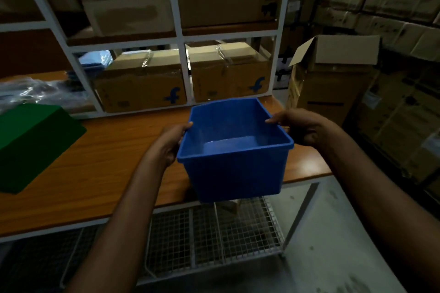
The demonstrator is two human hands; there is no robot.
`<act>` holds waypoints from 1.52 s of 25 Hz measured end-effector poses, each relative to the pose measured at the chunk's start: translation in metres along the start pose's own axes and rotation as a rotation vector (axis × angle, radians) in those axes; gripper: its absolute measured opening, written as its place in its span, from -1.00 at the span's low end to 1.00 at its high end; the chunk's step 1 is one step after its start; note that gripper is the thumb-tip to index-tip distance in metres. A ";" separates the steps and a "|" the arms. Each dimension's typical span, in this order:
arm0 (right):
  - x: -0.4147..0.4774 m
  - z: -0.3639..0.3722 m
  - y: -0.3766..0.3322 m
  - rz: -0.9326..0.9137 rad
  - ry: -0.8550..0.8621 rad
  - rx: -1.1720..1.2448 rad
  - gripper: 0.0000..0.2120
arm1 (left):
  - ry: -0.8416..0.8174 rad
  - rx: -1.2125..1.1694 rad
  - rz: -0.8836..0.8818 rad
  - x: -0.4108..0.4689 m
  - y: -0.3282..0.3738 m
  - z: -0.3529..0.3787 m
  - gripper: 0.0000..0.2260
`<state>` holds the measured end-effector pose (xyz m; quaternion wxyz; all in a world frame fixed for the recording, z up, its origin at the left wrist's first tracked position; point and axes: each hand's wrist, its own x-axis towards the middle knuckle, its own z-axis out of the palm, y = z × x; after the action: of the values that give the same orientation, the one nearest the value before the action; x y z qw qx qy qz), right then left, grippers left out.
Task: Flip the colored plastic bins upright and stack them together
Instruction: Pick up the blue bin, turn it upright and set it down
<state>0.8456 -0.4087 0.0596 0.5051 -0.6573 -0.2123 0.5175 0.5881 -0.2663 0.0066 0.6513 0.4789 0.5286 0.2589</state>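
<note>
Blue bin [235,150] upright, nothing inside

A: What is the person wearing on the arms?
B: Nothing is showing. Both forearms are appearing bare up to the frame edge, with no sleeve or cuff in view.
A: And the hands?
B: The left hand [172,144] and right hand [300,127] are appearing ungloved, without rings, watches or bands.
</note>
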 end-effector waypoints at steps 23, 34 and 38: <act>0.221 -0.088 -0.042 -0.037 0.108 -0.401 -0.68 | 0.076 0.095 0.010 0.158 0.047 0.136 -0.71; 0.235 -0.091 -0.035 -0.083 0.078 -0.396 -0.68 | 0.151 0.079 0.002 0.171 0.036 0.137 -0.78; 0.232 -0.092 -0.019 -0.239 0.239 -0.431 -0.48 | 0.194 0.031 0.068 0.152 0.033 0.128 -0.70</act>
<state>1.0196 -0.2561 -0.0359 0.4323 -0.7764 -0.3324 0.3160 0.7605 -0.1694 -0.0332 0.5803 0.4792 0.5768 0.3177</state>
